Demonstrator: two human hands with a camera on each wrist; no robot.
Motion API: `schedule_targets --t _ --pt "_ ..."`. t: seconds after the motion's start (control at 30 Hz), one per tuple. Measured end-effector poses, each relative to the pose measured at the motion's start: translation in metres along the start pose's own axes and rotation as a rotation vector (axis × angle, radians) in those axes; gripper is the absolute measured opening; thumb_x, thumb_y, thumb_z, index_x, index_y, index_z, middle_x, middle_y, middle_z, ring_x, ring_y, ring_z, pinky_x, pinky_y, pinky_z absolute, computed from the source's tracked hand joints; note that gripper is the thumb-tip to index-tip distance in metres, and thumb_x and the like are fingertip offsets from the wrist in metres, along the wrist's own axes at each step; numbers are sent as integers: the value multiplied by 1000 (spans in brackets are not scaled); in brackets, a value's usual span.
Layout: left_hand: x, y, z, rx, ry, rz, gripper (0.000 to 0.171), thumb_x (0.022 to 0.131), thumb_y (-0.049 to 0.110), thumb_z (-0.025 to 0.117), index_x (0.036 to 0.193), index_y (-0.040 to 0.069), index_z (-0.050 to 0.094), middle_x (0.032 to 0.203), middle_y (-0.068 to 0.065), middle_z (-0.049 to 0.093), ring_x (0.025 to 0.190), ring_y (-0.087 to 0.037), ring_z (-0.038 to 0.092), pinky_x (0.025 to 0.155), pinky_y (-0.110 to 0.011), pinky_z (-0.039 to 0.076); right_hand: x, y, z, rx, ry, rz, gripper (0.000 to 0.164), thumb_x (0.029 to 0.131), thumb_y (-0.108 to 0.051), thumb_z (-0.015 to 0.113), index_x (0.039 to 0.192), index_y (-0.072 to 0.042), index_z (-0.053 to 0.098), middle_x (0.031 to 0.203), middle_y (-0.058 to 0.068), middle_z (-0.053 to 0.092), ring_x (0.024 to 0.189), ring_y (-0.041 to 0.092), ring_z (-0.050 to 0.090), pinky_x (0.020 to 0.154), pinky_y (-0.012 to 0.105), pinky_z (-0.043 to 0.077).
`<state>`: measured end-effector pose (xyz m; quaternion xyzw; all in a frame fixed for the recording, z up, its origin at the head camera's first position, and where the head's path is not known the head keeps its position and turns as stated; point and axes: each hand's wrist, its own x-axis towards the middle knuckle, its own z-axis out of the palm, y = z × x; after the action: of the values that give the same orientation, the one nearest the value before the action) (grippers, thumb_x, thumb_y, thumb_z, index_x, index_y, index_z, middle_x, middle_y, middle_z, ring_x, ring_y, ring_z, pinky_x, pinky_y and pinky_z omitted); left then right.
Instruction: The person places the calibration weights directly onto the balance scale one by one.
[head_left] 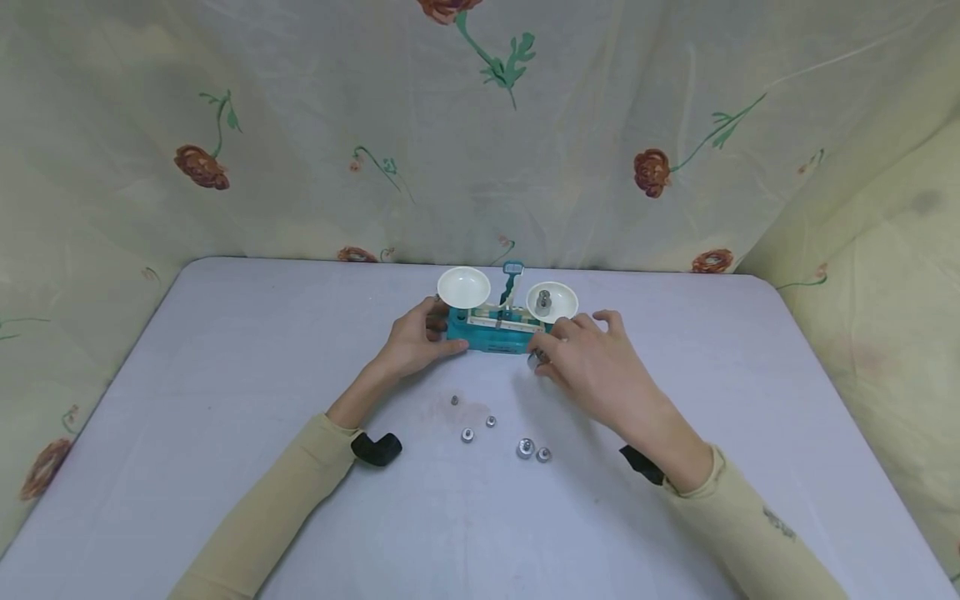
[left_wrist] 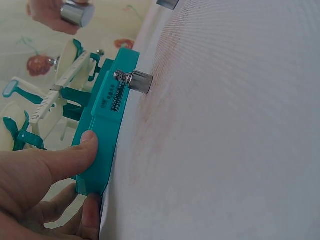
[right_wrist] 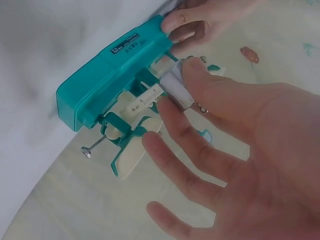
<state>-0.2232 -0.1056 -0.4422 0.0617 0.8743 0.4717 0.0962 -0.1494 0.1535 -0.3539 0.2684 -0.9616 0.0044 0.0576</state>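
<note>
A small balance scale (head_left: 495, 337) with a teal base, a white graduated beam and two white pans stands toward the back of the table. My left hand (head_left: 411, 342) grips the left end of its base, thumb on the front face in the left wrist view. Between thumb and index finger, my right hand (head_left: 592, 367) pinches a shiny cylindrical metal weight (right_wrist: 175, 85) with a knob on one end. That hand is at the scale's right front, its other fingers spread. Another knobbed weight (head_left: 543, 302) stands in the right pan (head_left: 566, 303); the left pan (head_left: 463, 287) holds nothing.
Several smaller metal weights lie on the white tabletop (head_left: 337, 517) in front of the scale, among them a larger one (head_left: 526, 448) and a tiny one (head_left: 454, 400). Flower-printed cloth (head_left: 555, 200) hangs behind the table's back edge.
</note>
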Motion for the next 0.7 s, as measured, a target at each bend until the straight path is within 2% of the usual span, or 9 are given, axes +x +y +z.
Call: schedule_targets --t 0.23,0.7 --pt "1 -2 0 3 1 6 73 96 20 84 156 3 47 156 -19 58 138 -37 62 116 -48 56 0 4 -2 -24 30 -1 28 95 -27 84 120 -16 77 107 12 77 104 35 72 111 69 47" --pt "0 0 -1 -7 -1 4 73 96 19 83 157 3 47 156 -19 57 138 -37 62 117 -48 55 6 13 -7 3 124 16 25 102 -21 75 124 -10 72 106 15 72 100 34 70 110 69 48"
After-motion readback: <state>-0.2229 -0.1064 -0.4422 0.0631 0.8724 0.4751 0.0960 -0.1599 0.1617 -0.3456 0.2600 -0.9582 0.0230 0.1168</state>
